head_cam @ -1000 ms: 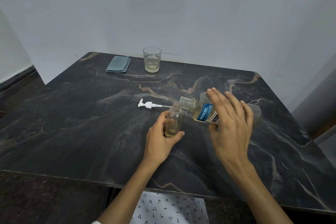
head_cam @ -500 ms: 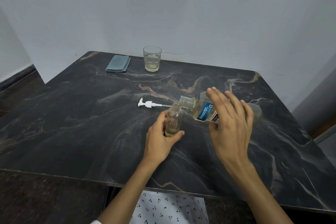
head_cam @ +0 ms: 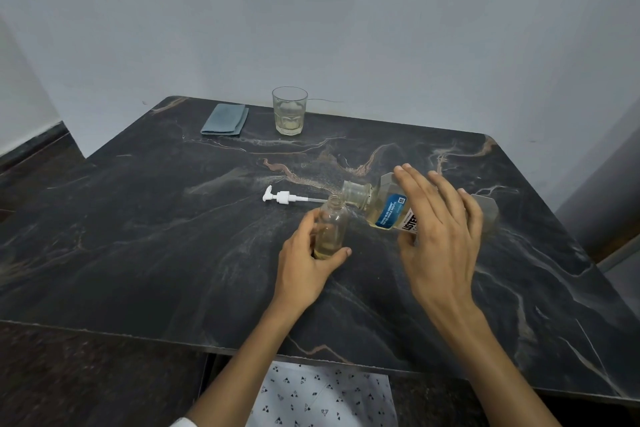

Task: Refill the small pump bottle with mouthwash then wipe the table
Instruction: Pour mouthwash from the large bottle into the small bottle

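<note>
My left hand (head_cam: 304, 267) grips the small clear glass pump bottle (head_cam: 331, 230) upright on the dark marble worktop (head_cam: 138, 236); my right hand (head_cam: 440, 236) clasps the tilted large mouthwash bottle (head_cam: 384, 210), mouth over its neck. That narrow neck risks spills if I tip faster.

Two bottles (head_cam: 331, 229) (head_cam: 388, 208), one glass (head_cam: 289, 111), one cloth (head_cam: 225, 119), one pump (head_cam: 282, 198).

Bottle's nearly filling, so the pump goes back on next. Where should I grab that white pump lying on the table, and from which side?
Pinch the white pump at its ribbed collar, coming from above. It lies flat on the table, nozzle head pointing left and thin dip tube running right toward the small bottle. The collar looks like its widest, firmest part; the tube would likely flex.
</note>
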Available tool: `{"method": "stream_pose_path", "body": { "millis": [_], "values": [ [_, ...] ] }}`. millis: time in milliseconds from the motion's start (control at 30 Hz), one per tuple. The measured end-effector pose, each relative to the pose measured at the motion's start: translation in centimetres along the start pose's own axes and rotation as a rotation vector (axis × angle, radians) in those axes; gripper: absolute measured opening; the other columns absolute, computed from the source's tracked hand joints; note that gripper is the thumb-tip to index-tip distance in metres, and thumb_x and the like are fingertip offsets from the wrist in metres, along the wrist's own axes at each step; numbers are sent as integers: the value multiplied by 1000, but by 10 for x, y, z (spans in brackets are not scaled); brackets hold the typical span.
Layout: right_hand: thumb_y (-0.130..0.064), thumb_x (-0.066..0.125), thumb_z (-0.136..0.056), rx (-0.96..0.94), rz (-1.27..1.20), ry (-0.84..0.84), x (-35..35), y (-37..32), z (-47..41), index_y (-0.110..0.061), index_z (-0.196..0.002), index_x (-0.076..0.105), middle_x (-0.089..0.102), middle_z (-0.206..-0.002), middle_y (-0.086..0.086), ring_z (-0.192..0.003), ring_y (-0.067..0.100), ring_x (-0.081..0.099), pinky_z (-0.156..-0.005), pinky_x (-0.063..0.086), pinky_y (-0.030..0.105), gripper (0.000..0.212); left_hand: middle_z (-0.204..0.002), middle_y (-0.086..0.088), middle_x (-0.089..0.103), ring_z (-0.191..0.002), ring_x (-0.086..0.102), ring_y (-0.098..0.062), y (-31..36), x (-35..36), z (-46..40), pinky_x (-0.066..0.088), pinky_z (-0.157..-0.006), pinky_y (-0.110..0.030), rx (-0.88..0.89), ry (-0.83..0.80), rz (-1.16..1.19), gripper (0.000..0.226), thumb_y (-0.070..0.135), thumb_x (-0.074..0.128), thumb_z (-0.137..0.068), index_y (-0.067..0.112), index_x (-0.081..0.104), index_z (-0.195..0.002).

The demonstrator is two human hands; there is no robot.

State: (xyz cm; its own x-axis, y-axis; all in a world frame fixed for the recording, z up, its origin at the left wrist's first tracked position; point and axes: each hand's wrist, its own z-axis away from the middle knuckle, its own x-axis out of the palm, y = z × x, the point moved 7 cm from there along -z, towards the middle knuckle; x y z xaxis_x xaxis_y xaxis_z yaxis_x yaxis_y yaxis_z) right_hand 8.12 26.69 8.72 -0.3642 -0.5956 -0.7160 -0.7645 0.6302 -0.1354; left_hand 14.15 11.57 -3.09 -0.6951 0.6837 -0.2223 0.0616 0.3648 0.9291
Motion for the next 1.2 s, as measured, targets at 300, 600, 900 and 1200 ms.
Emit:
{"method": "stream_pose_path", "body": {
  "millis": [300, 600, 900, 1200],
  "values": [
    [19, 77, -52, -4, 1, 2, 0, 0, 0, -15, -136, 49, 55, -135, 3, -127, 27, 47, -106, 21, 38, 94, -102, 14, 67, -94, 66, -3, 1, 0, 0, 55, -87, -38, -2, -10, 14, 61, 25, 83, -69, 55, 46, -107],
    [18, 78, -51, -5, -1, -1, -1, 0, 0, -14, -135, 50, 55, -135, 3, -127, 28, 47, -105, 21, 39, 94, -105, 13, 68, -96, 66, -4, 3, 0, 1, 55, -89, -38, 5, -11, 20, 62, 28, 83, -69, 59, 46, -108],
    [18, 78, -52, -5, -4, 0, 0, 0, 0, -15, -136, 49, 54, -135, 2, -127, 27, 47, -106, 22, 38, 94, -105, 11, 68, -96, 66, -5, 2, 0, 0, 55, -88, -38, 5, -2, 10, 62, 26, 83, -69, 58, 46, -107],
    [19, 76, -53, -6, 2, 6, 0, 0, 0, -15, -136, 49, 54, -136, 2, -127, 26, 47, -105, 23, 39, 94, -105, 13, 67, -96, 66, -3, 3, 0, 0, 55, -88, -39, 4, -4, 15, 63, 24, 83, -69, 61, 46, -105]
  ]
}}
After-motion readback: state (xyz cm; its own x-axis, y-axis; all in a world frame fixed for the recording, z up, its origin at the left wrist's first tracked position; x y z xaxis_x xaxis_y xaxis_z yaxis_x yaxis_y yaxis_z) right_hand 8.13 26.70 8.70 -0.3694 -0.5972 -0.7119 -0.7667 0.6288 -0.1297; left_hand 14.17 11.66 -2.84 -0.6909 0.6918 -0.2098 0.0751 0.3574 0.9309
